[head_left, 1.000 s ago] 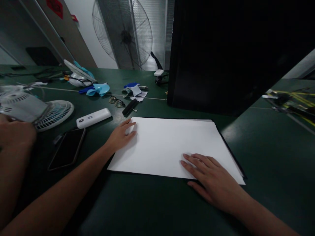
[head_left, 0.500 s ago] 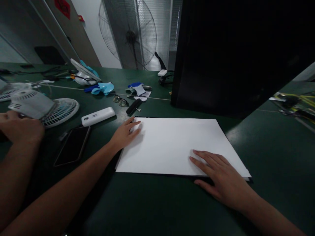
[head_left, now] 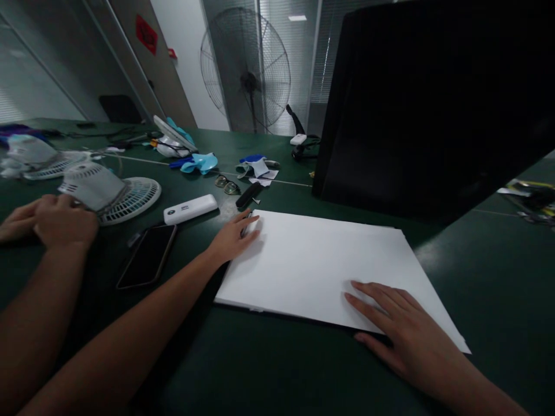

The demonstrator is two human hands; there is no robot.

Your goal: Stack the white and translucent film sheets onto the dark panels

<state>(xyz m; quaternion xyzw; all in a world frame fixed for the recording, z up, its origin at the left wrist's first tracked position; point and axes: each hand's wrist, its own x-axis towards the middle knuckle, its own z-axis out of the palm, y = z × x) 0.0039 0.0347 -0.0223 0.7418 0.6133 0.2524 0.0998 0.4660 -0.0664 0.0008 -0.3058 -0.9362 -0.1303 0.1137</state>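
Observation:
A white, paper-like rectangular sheet (head_left: 312, 260) lies flat on the dark green table, a thin edge showing beneath its near side. My left hand (head_left: 232, 238) rests at its far left corner, fingers apart and thumb side over the sheet. On the near right part lies my right hand (head_left: 403, 326), its fingers stretched out over the surface and its thumb off the near edge. Neither hand grips anything.
A black monitor-like panel (head_left: 416, 115) rises behind the sheet. Left are a phone (head_left: 148, 257), a white power bank (head_left: 191, 209), glasses (head_left: 228, 185) and a small white fan (head_left: 130, 199). Another person's hands (head_left: 65, 222) are beside the fan.
The view has shifted left, so everything appears farther right. The sheet looks slightly turned, its near right corner closer to me. Both my hands keep their places on it.

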